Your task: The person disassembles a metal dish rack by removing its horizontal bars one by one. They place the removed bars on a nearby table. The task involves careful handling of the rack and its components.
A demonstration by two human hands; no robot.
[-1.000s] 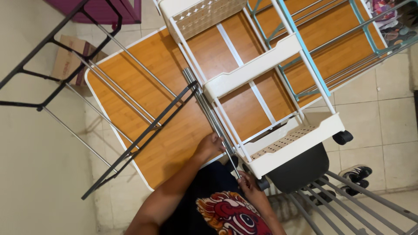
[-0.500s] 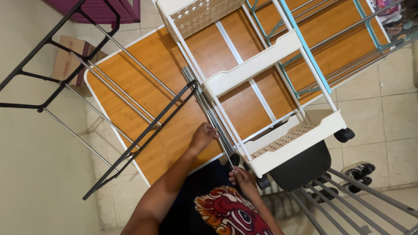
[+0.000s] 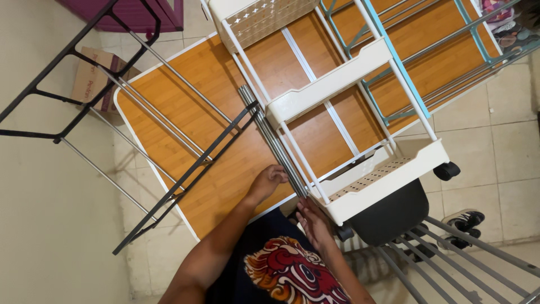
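Note:
A bundle of thin grey metal rods (image 3: pixel 270 132) lies slantwise on an orange wood-look table (image 3: pixel 214 73). My left hand (image 3: pixel 270 179) curls around the bundle close to its near end. Just below, my right hand (image 3: pixel 314 221) has its fingers stretched out, the tips touching the rod ends at the table's near edge. A white plastic trolley (image 3: pixel 332 84) with perforated trays lies on its side right beside the rods, one of its posts running along them.
A black frame with silver bars (image 3: pixel 191 169) leans across the table's left side. A teal wire rack (image 3: pixel 405 79) sits behind the trolley. A cardboard box (image 3: pixel 87 76), a black seat (image 3: pixel 388 217), grey bars (image 3: pixel 450 253) and shoes (image 3: pixel 464 217) are on the tiled floor.
My right hand has come up from near my lap to the ends of the rods. My left hand has stayed on the bundle, shifting only slightly.

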